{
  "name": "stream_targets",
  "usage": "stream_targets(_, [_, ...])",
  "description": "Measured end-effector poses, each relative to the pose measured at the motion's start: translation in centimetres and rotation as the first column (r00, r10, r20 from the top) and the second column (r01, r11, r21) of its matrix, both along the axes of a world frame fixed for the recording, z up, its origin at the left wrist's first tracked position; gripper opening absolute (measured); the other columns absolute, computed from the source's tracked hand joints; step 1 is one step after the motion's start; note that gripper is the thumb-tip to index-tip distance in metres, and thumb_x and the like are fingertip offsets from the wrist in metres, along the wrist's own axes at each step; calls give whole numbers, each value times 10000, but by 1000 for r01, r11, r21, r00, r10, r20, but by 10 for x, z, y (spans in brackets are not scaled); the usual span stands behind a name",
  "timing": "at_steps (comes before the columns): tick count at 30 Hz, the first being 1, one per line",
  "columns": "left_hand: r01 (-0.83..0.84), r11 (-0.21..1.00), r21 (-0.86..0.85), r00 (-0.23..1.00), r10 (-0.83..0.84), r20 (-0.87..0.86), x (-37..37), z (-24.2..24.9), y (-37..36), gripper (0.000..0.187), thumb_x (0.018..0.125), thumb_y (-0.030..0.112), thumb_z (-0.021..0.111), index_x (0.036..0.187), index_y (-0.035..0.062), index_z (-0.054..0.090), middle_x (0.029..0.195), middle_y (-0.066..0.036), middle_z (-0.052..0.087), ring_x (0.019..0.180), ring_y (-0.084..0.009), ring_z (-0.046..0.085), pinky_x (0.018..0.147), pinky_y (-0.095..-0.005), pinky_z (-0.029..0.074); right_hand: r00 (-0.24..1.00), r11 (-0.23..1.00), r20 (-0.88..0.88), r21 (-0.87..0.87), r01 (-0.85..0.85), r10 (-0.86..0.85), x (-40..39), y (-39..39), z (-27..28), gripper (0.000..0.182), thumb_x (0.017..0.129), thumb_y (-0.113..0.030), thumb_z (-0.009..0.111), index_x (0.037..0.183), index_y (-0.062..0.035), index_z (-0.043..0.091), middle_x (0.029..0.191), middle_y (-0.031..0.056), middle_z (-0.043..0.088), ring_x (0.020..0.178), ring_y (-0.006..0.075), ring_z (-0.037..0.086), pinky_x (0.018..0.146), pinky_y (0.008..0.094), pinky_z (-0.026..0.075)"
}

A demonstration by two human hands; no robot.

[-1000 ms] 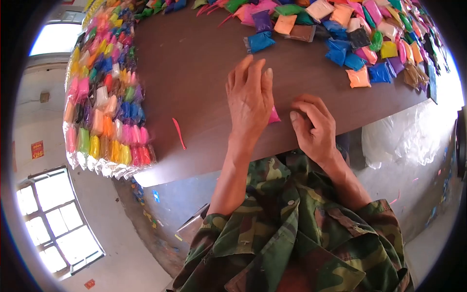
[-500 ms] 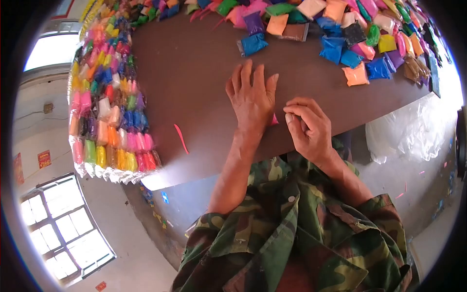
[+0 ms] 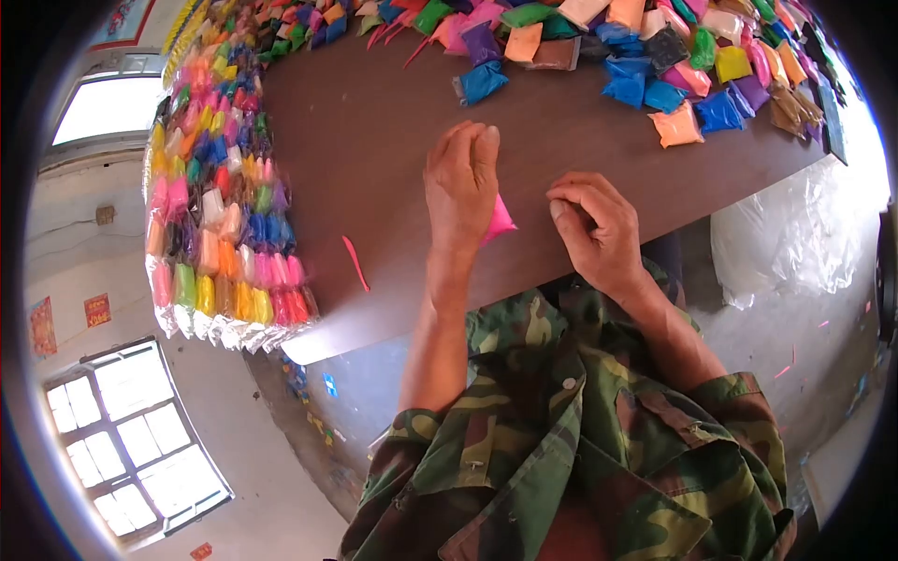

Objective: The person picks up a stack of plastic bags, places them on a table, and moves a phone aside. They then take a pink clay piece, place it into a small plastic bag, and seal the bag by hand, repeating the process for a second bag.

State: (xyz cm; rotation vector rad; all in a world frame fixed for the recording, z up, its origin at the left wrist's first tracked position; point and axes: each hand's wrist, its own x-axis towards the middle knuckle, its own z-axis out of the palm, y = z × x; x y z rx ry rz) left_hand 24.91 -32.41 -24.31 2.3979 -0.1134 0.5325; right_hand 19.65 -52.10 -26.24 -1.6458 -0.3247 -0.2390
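Note:
My left hand is over the brown table, back upward, with its fingers bent and drawn together and the thumb close to them. A bright pink packet shows beside the thumb side of its palm, partly hidden by the hand. Whether the fingers hold anything is hidden. To the right, my right hand is near the table's front edge. Its fingers curl toward the thumb in a loose pinch, and I cannot make out anything between them. A thin pinkish-red strip lies on the table left of my left forearm.
Rows of small colourful packets are stacked along the table's left side. Loose packets in many colours lie across the far side and far right. A clear plastic bag hangs beyond the right front edge of the table.
My left hand has drawn its spread fingers together and shifted slightly left, so more of the pink packet shows. My right hand keeps nearly the same curled pose.

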Motion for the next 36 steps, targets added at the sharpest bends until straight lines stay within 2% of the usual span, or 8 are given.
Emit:
stream_targets(2, [-47, 992, 115, 994, 35, 102, -2, -7, -2, 288, 1083, 281, 632, 1056, 5, 710, 1116, -197, 737, 1049, -408, 693, 917, -488, 533, 996, 997, 76, -61, -42, 47, 1, 0, 1, 117, 909, 5, 756, 1019, -32, 745, 1044, 99, 714, 753, 195, 684, 635, 317, 542])
stream_targets(5, [-94, 986, -136, 996, 93, -15, -9, -12, -2, 262, 1076, 270, 642, 1068, 20, 717, 1137, -183, 736, 1077, -394, 689, 940, -499, 521, 962, 972, 223, -206, -109, 155, 1, 5, 3, 153, 861, -36, 798, 1002, -74, 751, 1001, 110, 722, 872, 333, 709, 744, 426, 582])
stream_targets(14, [-130, 922, 363, 991, 107, 84, 6, -31, -1, 332, 1088, 321, 606, 1250, 48, 703, 1300, -152, 688, 1221, -387, 630, 1038, -536, 471, 982, 985, 158, -157, -77, 102, 2, 9, -4, 124, 868, -8, 764, 987, -39, 743, 976, 107, 739, 840, 331, 710, 723, 417, 582])
stream_targets(20, [-137, 882, 451, 990, 137, 33, 7, -31, -5, 397, 1088, 376, 593, 1351, 85, 653, 1466, -158, 590, 1357, -398, 538, 1091, -577, 419, 980, 980, 172, -188, -69, 102, 2, 9, -6, 163, 860, -22, 771, 1019, -58, 755, 996, 106, 737, 842, 329, 710, 720, 416, 581])
stream_targets(26, [-146, 950, 278, 988, 155, -11, 10, -37, 4, 464, 1100, 422, 532, 1302, 33, 684, 1400, -182, 637, 1343, -409, 550, 1117, -545, 414, 930, 866, 283, -495, -67, 234, -4, 10, 10, 334, 840, -138, 809, 1163, -140, 726, 1204, 41, 664, 972, 278, 684, 809, 406, 568])
stream_targets(29, [-132, 952, -276, 960, 53, -274, 8, -8, 13, 509, 1105, 447, 500, 1298, 23, 704, 1320, -198, 688, 1291, -388, 609, 1109, -478, 448, 942, 813, 216, -575, -90, 257, -10, 9, 3, 406, 813, -137, 827, 1208, -139, 732, 1248, 36, 661, 1022, 282, 677, 841, 416, 578])
stream_targets(32, [-288, 712, -641, 958, 204, -203, -9, 5, 30, 481, 1070, 423, 592, 1285, 10, 713, 1232, -200, 728, 1171, -334, 677, 1046, -420, 499, 936, 840, 261, -538, -63, 237, -9, 11, 0, 396, 819, -139, 824, 1204, -143, 732, 1240, 33, 667, 1048, 293, 675, 840, 420, 573])
stream_targets(36, [-477, 869, -134, 874, 452, -178, -58, 21, 84, 400, 985, 352, 735, 1228, 35, 745, 1133, -135, 773, 1036, -257, 734, 923, -419, 562, 940, 824, 263, -566, -30, 215, -12, 17, 5, 367, 848, -173, 815, 1202, -175, 716, 1276, 25, 628, 1097, 253, 645, 849, 423, 532])
